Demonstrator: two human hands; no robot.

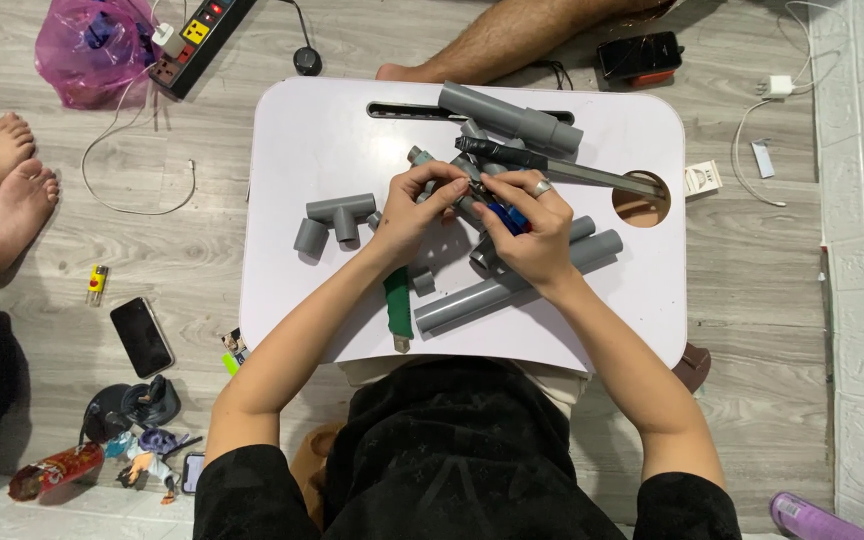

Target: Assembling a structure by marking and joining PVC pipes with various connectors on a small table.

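Fingers hid most of what I was working on. My left hand (pixel 414 205) and right hand (pixel 530 228) met over the middle of the white worktop (pixel 642 300), both closed in a pinch around a small dark part (pixel 474 186) at their fingertips; I could not make out what it was, nor which way its long axis ran. A blue tool (pixel 508 217) sat under my right palm, only a short stretch of it showing, slanting from the fingertips down toward the right wrist. Whether that hand gripped it or merely covered it, I could not tell.

A heap of grey pipes lay beneath and behind the hands, partly masked by them. The long pipe (pixel 512 284) ran aslant from lower left to upper right, its middle hidden under my right wrist. A wider pipe (pixel 512 118) lay at the far edge, pointing up-left. A grey tee (pixel 340 212) stood apart to the left. A green knife (pixel 398 312) pointed toward me, its upper end lost under my left forearm.

On the floor, a phone (pixel 141 336) lay to the left. Someone's bare feet (pixel 0 190) were cut off at the left edge.
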